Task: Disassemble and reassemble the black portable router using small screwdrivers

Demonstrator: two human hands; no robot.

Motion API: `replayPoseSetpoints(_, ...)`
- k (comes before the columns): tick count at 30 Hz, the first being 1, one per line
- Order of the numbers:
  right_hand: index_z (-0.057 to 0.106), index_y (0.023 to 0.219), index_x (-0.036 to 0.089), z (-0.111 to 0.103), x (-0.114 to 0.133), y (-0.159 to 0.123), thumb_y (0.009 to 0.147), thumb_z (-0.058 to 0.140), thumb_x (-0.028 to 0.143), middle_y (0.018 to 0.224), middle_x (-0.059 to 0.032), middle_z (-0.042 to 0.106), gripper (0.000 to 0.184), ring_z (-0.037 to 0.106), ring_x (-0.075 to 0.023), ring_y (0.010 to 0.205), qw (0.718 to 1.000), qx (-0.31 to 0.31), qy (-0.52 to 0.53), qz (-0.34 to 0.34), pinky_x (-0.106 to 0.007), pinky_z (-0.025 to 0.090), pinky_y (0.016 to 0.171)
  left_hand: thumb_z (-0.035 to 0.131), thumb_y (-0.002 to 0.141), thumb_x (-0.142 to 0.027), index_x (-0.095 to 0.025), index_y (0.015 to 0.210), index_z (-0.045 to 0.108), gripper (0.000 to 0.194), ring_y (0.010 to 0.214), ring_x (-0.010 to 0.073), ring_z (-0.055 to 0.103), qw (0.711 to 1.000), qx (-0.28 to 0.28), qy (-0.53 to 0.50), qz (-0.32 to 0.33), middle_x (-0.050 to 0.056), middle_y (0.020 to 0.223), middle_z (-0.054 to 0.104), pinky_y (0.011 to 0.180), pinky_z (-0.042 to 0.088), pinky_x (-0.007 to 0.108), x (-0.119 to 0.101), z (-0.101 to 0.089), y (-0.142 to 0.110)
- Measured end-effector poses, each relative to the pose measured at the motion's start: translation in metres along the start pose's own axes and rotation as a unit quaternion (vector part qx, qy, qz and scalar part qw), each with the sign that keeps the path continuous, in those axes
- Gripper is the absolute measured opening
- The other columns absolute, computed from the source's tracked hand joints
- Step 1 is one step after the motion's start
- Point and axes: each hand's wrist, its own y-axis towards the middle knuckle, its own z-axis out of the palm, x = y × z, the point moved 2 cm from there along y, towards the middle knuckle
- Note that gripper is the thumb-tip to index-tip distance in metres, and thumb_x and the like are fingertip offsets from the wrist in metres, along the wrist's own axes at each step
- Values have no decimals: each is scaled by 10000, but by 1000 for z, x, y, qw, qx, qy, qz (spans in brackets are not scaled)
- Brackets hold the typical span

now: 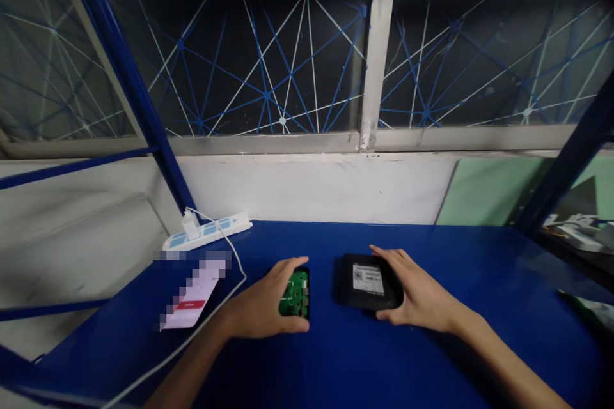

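Fingers (288, 266) of the left hand (259, 307) bend over the far side of a green board (295, 294) with black edges, and the thumb sits at its near side, so that hand is grasping it. The right hand (422, 297) is grasping a black box (362, 300) the same way, with a white label (368, 278) facing up. Both things are over the blue table (336, 358), side by side but apart. I can't tell if either one is lifted a bit. On the left are a phone (199, 300), a white cord (236, 254) and a power strip (233, 225). It looks like the step now is holding the two things, one in each hand. I think the next move calls for a soft, steady hold by the edges, with no pressing on the green board's tiny parts.
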Motion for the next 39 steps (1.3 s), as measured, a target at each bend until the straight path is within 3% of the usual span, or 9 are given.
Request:
replayPoseSetpoints(5,238,1551,202,3,8,2,642,806,452,1409,-165,508,1101,479,-376,1258,1000,-1,-5,-20,-585,403,1071,819,689,-483,-217,1525,305,1017,1474,359,280,987,-8,44,151,133,1587,329,1194,285,517,-38,34,45)
replayPoseSetpoints(11,209,1555,152,7,14,2,642,791,546,1454,-227,480,1152,487,-404,1290,999,4,-33,-43,-623,364,1098,807,668,-498,-135,1540,242,1101,1460,404,287,971,13,98,218,194,1564,346,1211,208,562,-55,58,84)
replayPoseSetpoints(20,138,1583,167,9,14,-2,670,778,624,1501,-238,439,1205,465,-427,1341,997,-22,-38,-64,-622,414,1084,824,608,-434,-176,1487,335,1038,1320,374,407,963,13,73,260,142,1365,477,1117,382,535,-57,54,91)
replayPoseSetpoints(25,37,1593,214,2,8,7,609,786,713,1621,-219,256,1334,355,-426,1442,995,-57,-14,-82,-591,400,1125,858,563,-380,-275,1522,252,1139,1342,380,371,971,-3,17,237,117,1413,356,1130,362,563,-47,47,93)
replayPoseSetpoints(29,-50,1593,235,11,3,19,604,800,696,1636,-218,215,1384,340,-432,1449,995,-46,9,-85,-605,383,1131,869,585,-343,-337,1504,237,1115,1363,365,389,970,-16,-55,238,103,1434,277,1133,375,537,-41,44,93)
replayPoseSetpoints(34,-143,1581,240,31,2,22,653,800,647,1621,-249,232,1385,336,-464,1439,997,-24,8,-75,-670,362,1112,894,578,-394,-271,1451,246,1094,1357,405,395,962,-48,-98,248,152,1441,338,1119,357,589,-34,42,96)
replayPoseSetpoints(39,-153,1580,212,33,4,23,683,803,597,1629,-244,212,1366,309,-446,1458,996,-9,31,-82,-647,364,1124,915,564,-362,-248,1406,203,1108,1331,402,439,962,-58,-134,229,186,1429,402,1097,374,570,-28,43,101)
